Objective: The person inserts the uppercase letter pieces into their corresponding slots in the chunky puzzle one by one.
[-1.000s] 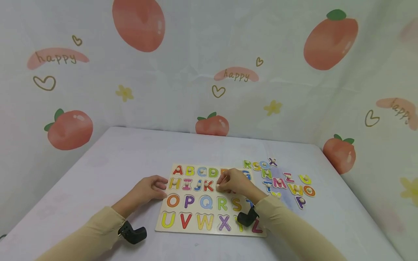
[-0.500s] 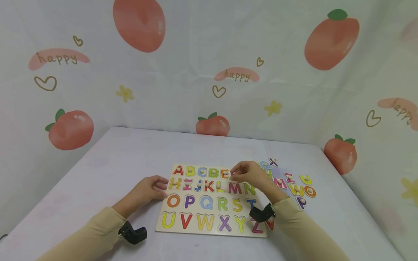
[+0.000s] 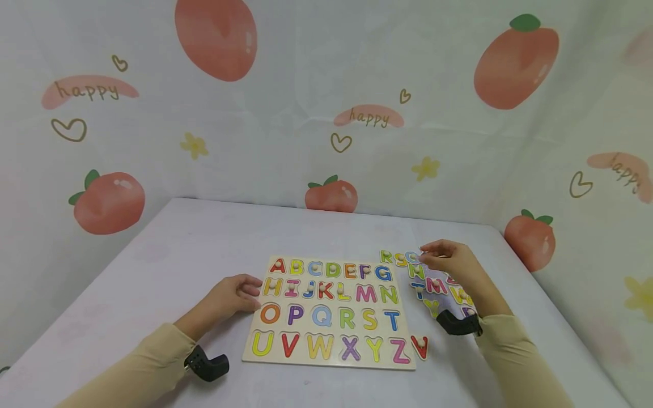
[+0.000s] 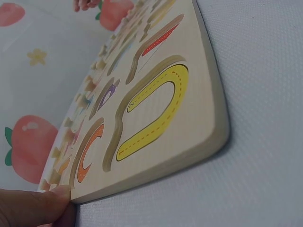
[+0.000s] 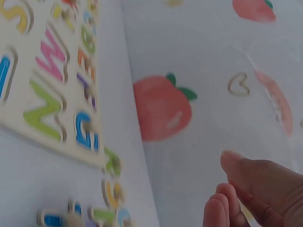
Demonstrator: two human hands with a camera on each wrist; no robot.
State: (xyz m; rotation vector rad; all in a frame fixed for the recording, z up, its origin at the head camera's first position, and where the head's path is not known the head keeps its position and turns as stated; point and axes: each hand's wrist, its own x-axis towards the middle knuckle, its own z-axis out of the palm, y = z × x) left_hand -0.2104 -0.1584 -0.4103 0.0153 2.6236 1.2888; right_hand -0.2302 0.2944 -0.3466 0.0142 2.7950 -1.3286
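A wooden alphabet board (image 3: pixel 306 331) lies flat on the table, with knobbed letters A to L in its recesses. From M onward its recesses show only printed letters. My left hand (image 3: pixel 232 297) rests against the board's left edge, a fingertip (image 4: pixel 59 194) touching it in the left wrist view. Above the loose letters at the right is my right hand (image 3: pixel 454 263), its thumb and fingers apart and holding nothing in the right wrist view. Near its fingertips lies a light blue Q (image 3: pixel 412 258), partly covered. The X piece is hidden behind the hand.
Loose letters R (image 3: pixel 386 256), S (image 3: pixel 401 260), N (image 3: pixel 416 272), M (image 3: pixel 435 286), T (image 3: pixel 418 291) and Y (image 3: pixel 431 307) lie right of the board, several others partly covered. A red V piece (image 3: pixel 420 347) sits beside its lower right corner. A printed curtain (image 3: pixel 285 141) stands behind.
My right hand has left the L recess, where the L piece now sits, and moved right and back to the loose letters. My left hand has stayed at the board's edge.
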